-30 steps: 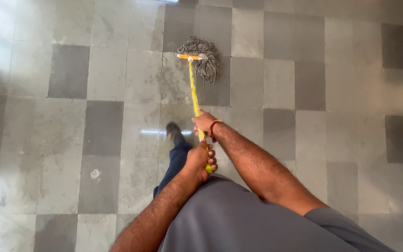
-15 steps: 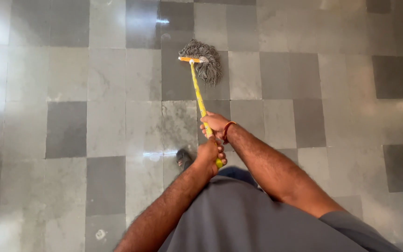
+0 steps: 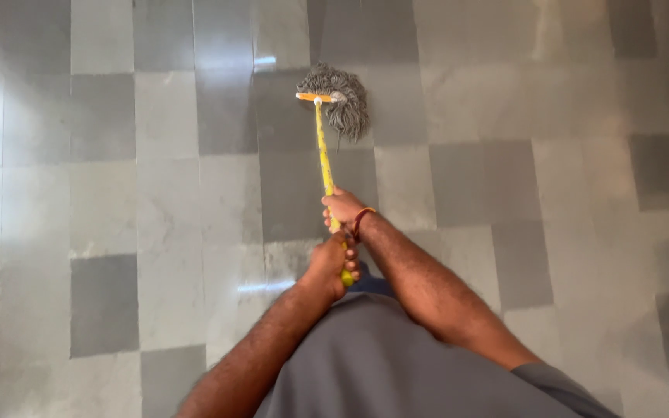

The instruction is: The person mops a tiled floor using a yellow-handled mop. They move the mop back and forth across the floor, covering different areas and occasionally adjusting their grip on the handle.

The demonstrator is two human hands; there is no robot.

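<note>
Both hands grip a yellow mop handle (image 3: pixel 324 155), the right hand (image 3: pixel 344 209) clenched above the left hand (image 3: pixel 333 259). The grey string mop head (image 3: pixel 338 97) rests on the grey checkered tile floor (image 3: pixel 156 201), well beyond the right hand.

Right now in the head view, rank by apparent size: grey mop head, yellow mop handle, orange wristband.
1. Yellow mop handle, longest.
2. Grey mop head; bulkier, so these two could swap.
3. Orange wristband, smallest though nearest.
</note>
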